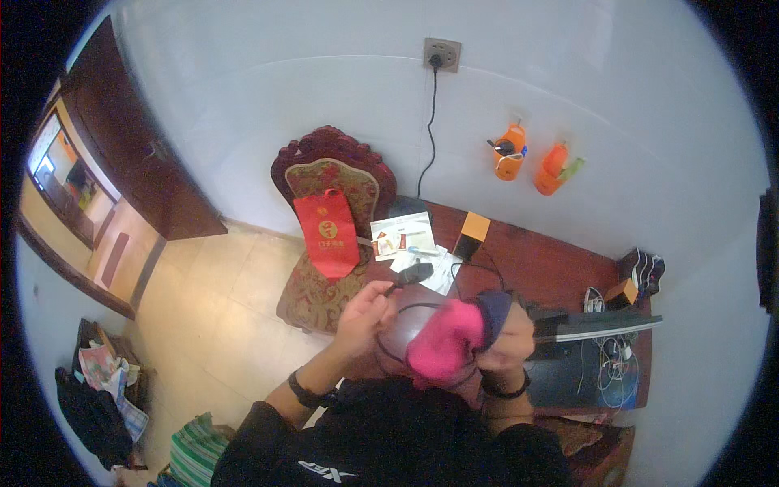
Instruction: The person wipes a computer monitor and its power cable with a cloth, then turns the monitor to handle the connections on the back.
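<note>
My left hand [367, 315] is closed round the thin handle of a black thing with an oval head [415, 274], held over the table's near left part. Its exact kind I cannot make out. A bright pink cloth [445, 339], smeared by motion, hangs in front of my chest. My right hand [510, 339] grips it at its right side, with a dark blue piece [492, 315] against the fingers. Behind the cloth shows a smooth greyish rounded surface [403, 329], mostly hidden. A black cable [418, 306] curves between my hands.
On the reddish wooden table [544, 264] are papers [403, 231], an orange-and-black box [472, 235], a monitor [600, 328] and tangled white cables [614, 377]. A carved chair [329, 154] with a red bag [329, 235] stands left. Orange holders [510, 154] hang on the wall.
</note>
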Demonstrator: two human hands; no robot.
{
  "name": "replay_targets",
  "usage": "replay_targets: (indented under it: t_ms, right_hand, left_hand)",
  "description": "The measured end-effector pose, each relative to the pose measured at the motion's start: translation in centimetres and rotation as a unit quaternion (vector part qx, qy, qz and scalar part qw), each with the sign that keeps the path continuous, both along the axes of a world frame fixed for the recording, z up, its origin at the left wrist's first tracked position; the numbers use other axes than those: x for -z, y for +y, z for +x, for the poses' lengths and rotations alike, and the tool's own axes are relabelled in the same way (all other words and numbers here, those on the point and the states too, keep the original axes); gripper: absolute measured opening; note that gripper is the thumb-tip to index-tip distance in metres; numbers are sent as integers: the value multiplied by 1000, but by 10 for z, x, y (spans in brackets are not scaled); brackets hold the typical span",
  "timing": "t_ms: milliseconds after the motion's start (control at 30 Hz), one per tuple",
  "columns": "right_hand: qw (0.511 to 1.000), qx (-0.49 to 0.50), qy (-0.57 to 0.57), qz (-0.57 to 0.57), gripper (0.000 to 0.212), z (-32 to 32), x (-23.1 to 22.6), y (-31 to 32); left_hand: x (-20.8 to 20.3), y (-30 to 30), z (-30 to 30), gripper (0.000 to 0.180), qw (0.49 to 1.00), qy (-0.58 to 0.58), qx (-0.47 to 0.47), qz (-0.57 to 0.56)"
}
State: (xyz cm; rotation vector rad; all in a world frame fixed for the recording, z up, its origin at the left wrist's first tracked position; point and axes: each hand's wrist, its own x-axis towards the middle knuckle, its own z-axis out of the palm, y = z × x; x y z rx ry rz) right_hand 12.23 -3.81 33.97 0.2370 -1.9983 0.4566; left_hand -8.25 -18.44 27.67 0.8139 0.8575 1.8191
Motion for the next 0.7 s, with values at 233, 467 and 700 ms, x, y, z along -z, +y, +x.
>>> replay_targets:
  t_ms: [233, 467, 700]
  right_hand:
    - [966, 188, 133, -118, 15, -41, -24, -39]
    - [937, -5, 151, -316, 60, -73, 27, -44]
    - [840, 55, 37, -538, 31, -79, 51, -51]
  left_hand:
    - [-18, -9, 10, 26, 995, 88, 54, -7]
    - [-29, -3, 23, 31, 937, 337, 76, -53]
    - [-13, -12, 10, 41, 877, 462, 51, -120]
